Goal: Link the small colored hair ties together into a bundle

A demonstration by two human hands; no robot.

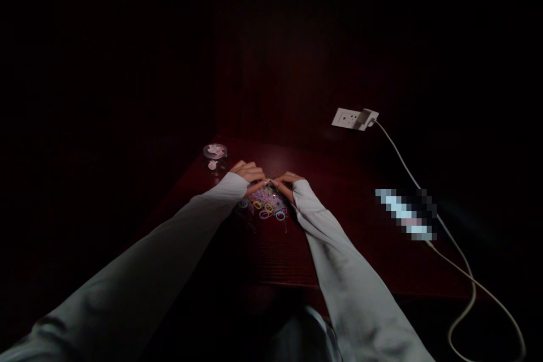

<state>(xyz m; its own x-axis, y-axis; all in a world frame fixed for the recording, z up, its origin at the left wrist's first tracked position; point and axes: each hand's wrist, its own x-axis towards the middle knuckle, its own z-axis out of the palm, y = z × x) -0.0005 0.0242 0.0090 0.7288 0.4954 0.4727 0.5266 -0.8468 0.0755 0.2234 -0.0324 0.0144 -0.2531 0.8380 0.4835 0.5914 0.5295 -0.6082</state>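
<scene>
A heap of small coloured elastic hair ties (265,203) in purple, yellow, blue and green lies on the dark red table (275,260). Over the far edge of this heap, my left hand (249,172) and my right hand (289,182) meet fingertip to fingertip. Between their pinched thumbs and fingers is a small yellowish hair tie (268,181), mostly covered by the fingers. Left of my left hand stands a clear round jar (216,159) with pink-and-white patterning on its lid.
At the right, a lit, pixelated device (405,215) lies on the table. A white cable (460,251) runs from it in a loop past the table edge. Another stretch rises to a charger (368,119) in the wall socket (345,118). The surroundings are very dark.
</scene>
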